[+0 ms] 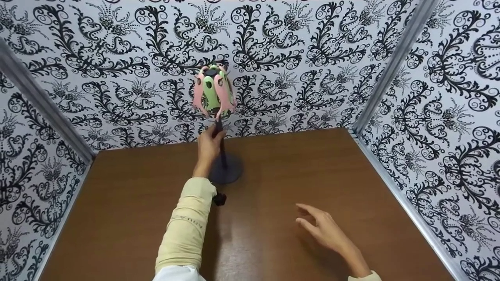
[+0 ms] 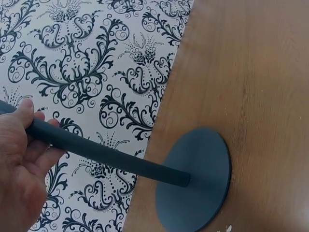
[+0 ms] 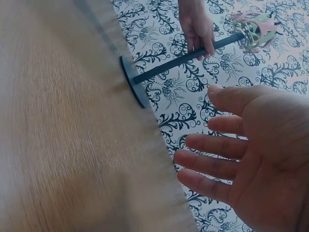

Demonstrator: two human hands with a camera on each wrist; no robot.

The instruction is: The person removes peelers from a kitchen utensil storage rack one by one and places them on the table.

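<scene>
A lamp-like stand has a dark pole (image 2: 106, 155), a flat round base (image 1: 230, 173) and a shade (image 1: 212, 93) of pink and green petal-shaped pieces with holes. Its base appears to rest on the table near the back wall. My left hand (image 1: 209, 144) grips the upper pole just below the shade; in the left wrist view its thumb and fingers curl round the pole. My right hand (image 1: 324, 230) hovers over the table at the front right, apart from the stand. Its palm and extended fingers show in the right wrist view, holding nothing.
The brown wooden table (image 1: 312, 171) meets a wall (image 1: 273, 78) with black scroll patterns on white at the back. Similar patterned panels stand left and right, with grey metal posts (image 1: 394, 62) at the corners. A small black item (image 1: 219, 199) sits beside the left cuff.
</scene>
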